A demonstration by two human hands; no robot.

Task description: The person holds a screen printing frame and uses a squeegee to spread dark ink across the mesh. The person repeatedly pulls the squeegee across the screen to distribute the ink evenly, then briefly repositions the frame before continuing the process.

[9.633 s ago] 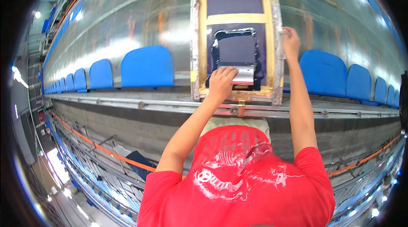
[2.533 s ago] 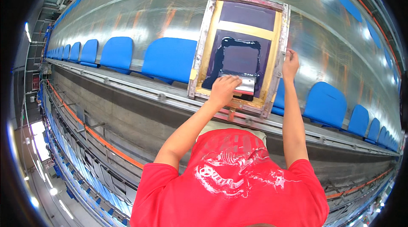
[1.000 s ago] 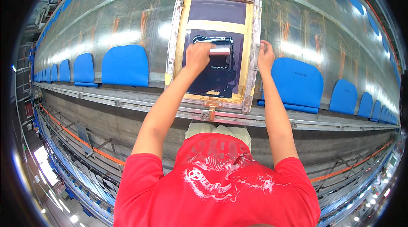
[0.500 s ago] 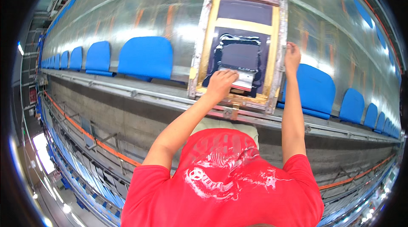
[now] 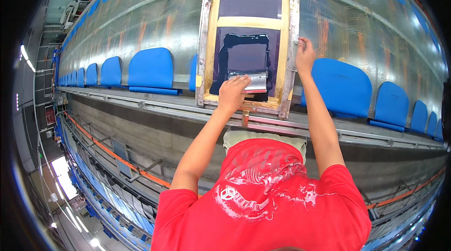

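Note:
A printing screen [image 5: 202, 39] in a stained frame with yellow tape lies on the long metal table. Dark, glossy ink [image 5: 238, 38] rings a paler rectangle on its purple mesh. My left hand [image 5: 232, 91] is closed on a metal squeegee [image 5: 255, 82] with a reddish blade edge, lying across the lower part of the inked area. My right hand [image 5: 305, 58] holds the right side of the frame with curled fingers. Below the screen, a small metal bracket [image 5: 245, 117] sits at the rail.
Blue cut panels [image 5: 150, 68] lie in a row along the metal table [image 5: 343, 21] on both sides of the screen. A metal rail [image 5: 178, 111] runs along the near edge. An orange rail [image 5: 108, 152] and racks show below it, left of my red shirt.
A second ago my left hand and squeegee were at the top of the inked rectangle; now they are at its bottom, as half a second ago. My right hand stays on the frame.

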